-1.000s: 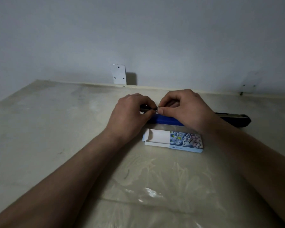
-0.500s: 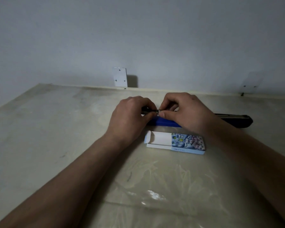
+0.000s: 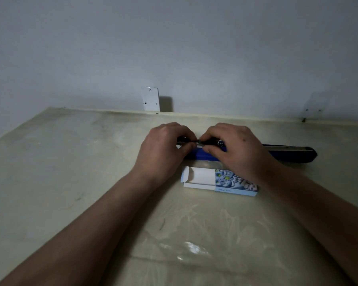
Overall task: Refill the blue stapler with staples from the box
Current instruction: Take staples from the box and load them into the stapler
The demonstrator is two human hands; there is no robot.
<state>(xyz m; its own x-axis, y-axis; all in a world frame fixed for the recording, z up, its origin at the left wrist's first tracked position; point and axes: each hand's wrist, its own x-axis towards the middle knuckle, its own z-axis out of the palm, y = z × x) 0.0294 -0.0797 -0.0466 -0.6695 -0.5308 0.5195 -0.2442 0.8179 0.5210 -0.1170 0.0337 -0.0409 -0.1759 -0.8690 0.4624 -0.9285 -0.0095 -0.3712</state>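
The blue stapler (image 3: 203,156) lies opened out flat across the table, its dark top arm (image 3: 291,152) stretching to the right. My left hand (image 3: 163,151) pinches the stapler's left end. My right hand (image 3: 236,149) pinches a thin metal strip, apparently staples (image 3: 199,142), at the stapler's channel, fingertips meeting those of the left hand. The staple box (image 3: 219,181), white with a blue printed sleeve, lies just in front of the stapler with its inner tray slid out to the left.
The pale table (image 3: 70,172) carries a clear plastic sheet (image 3: 194,244) near its front. A wall runs along the back edge, with a white bracket (image 3: 151,99) and a second bracket (image 3: 313,109) fixed to it.
Both hands stay at the stapler, fingertips together. The right hand's fingers have shifted slightly along the channel. The box has not moved.
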